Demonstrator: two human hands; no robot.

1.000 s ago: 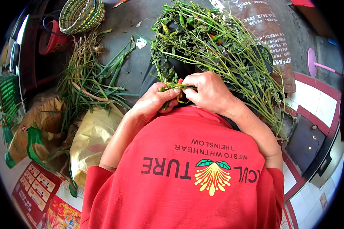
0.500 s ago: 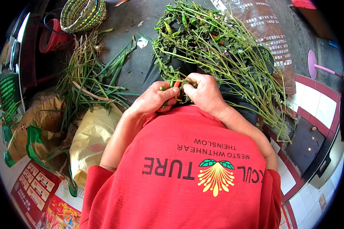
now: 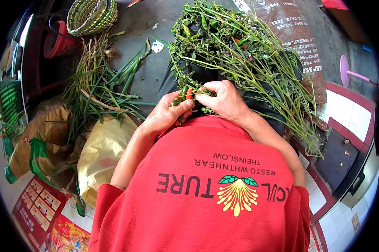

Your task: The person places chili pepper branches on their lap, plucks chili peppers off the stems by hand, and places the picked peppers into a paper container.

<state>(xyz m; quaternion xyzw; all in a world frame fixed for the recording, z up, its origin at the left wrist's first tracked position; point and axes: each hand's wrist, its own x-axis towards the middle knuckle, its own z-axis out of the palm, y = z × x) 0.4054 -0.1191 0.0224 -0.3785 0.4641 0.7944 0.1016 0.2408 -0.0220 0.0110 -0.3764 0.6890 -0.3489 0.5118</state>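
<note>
While both hands meet at 12 o'clock of the red shirt [image 3: 206, 189] | left hand [image 3: 166, 113] grip clamped on picked chillies [image 3: 186, 93], gathering them | right hand [image 3: 225, 101] grip pinched on chilli plant stems [image 3: 248, 54], steadying | woven basket [image 3: 90, 14] at 11 o'clock

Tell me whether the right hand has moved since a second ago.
Yes, slightly. The right hand has drifted left toward the left hand, judged against the printed sack, and still pinches the chili stems.
</note>
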